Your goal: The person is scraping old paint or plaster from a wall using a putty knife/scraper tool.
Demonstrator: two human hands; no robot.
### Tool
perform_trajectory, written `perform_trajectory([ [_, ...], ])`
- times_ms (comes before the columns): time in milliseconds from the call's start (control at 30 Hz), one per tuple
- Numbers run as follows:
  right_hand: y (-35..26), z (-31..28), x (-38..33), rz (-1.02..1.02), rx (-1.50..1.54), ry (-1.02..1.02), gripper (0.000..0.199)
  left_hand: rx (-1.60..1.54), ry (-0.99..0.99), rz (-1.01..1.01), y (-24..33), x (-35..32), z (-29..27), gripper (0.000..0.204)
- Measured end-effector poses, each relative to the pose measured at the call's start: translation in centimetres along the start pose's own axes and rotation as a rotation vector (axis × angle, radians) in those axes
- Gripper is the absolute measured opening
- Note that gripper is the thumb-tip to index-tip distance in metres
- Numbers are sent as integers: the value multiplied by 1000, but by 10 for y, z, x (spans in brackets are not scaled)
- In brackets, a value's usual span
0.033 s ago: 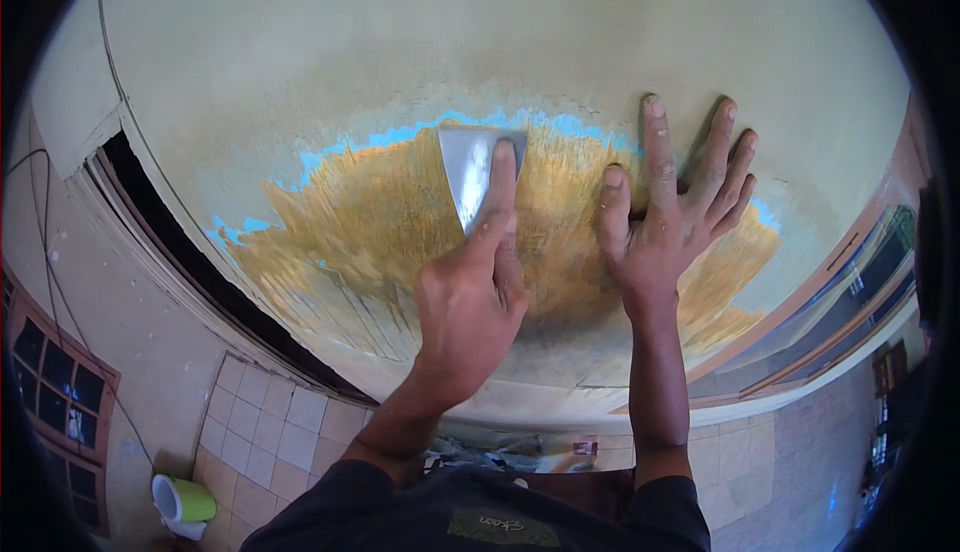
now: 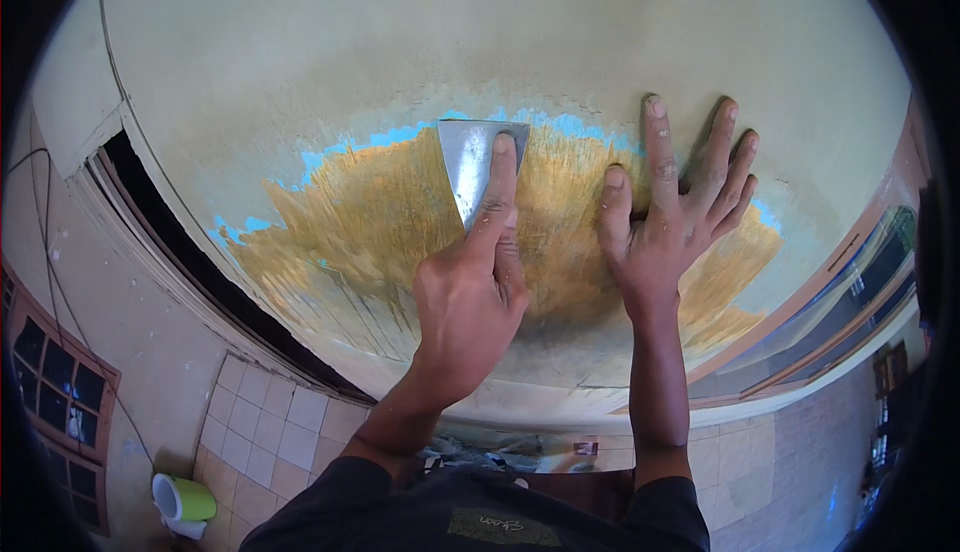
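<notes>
- At the far left, a dark cable (image 2: 48, 207) hangs down the wall, near a small window (image 2: 60, 382) with a reddish frame and dark panes.
- Low on the left, a green pail (image 2: 195, 500) stands near the tiled floor's edge, its mouth seen leaning leftward. The pale inside wall shows, but whether it holds anything cannot be told; something white lies just beside its base.
- A long black gap (image 2: 205, 262) runs down beside the painted wall (image 2: 500, 22).
- The left hand (image 2: 468, 312) grips the scraper (image 2: 463, 157), fingers curled around a handle they hide. The index finger lies straight up the right part of the metal, probably to press the blade flat and steer its edge.
- The scraper is near the middle of the brownish stripped patch (image 2: 375, 227), wide edge upward, reaching the ragged blue fringe (image 2: 390, 137) under the greyish paint. That placing seems to suit lifting paint at its broken border.
- To its right, the right hand (image 2: 665, 222) rests on the wall across the patch's upper border, fingers spread and released, grasping nothing; this looks like a brace for balance.
- Farther right, a long window (image 2: 835, 327) with a pinkish frame borders the wall.
</notes>
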State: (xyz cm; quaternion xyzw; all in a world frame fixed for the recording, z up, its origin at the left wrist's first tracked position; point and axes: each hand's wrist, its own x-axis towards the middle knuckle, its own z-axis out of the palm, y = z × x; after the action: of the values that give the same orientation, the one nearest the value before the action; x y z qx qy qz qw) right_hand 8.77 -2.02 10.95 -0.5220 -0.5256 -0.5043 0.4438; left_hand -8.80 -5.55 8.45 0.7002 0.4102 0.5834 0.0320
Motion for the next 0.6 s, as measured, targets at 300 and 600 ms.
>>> perform_trajectory([
  [300,6,2,1,50,15,-28,45,-38,75,62,-1,15,11,66],
  [600,6,8,-1,4,2,14,49,2,117,77,-4,16,16,69],
])
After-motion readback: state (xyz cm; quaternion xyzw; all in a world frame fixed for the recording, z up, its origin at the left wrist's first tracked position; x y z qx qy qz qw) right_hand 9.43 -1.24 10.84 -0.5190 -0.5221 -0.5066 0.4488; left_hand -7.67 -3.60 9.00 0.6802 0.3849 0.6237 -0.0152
